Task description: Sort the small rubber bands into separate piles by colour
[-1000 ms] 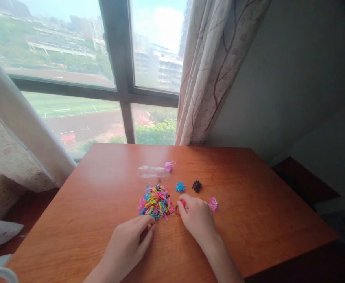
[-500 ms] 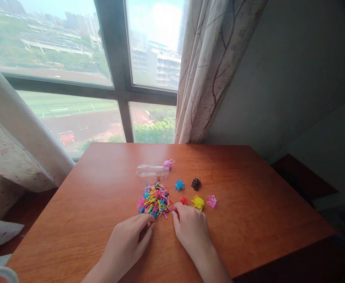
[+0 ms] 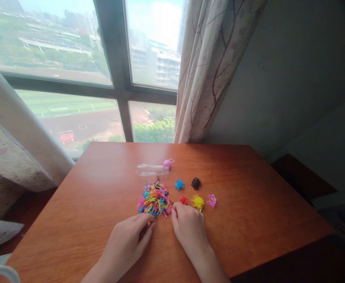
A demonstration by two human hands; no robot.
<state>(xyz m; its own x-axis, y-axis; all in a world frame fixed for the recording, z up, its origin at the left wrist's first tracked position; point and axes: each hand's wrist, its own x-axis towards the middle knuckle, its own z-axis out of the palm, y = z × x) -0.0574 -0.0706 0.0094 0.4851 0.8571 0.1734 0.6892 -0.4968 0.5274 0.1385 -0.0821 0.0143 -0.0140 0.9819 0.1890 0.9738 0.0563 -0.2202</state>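
Note:
A mixed heap of small plastic stitch markers, shaped like safety pins, lies in front of my hands. My left hand rests at its near left edge, index finger and thumb curled together; whatever may be between them is hidden. At the heap's right side, my right hand is pinched, with a small reddish marker showing at its fingertips. Just beyond that hand sits a small red pile. Nearby are a yellow pile, a pink pile, a blue pile and a black pile.
Behind the heap, a clear plastic bottle lies on its side, a pinkish-purple cap with a loop at its mouth. The wooden table ends at a window and curtain. A white curved object shows at bottom left.
My right hand has shifted slightly left, its fingertips drawn in closer. A few pink markers at the heap's right edge sit differently. My left hand stays in place.

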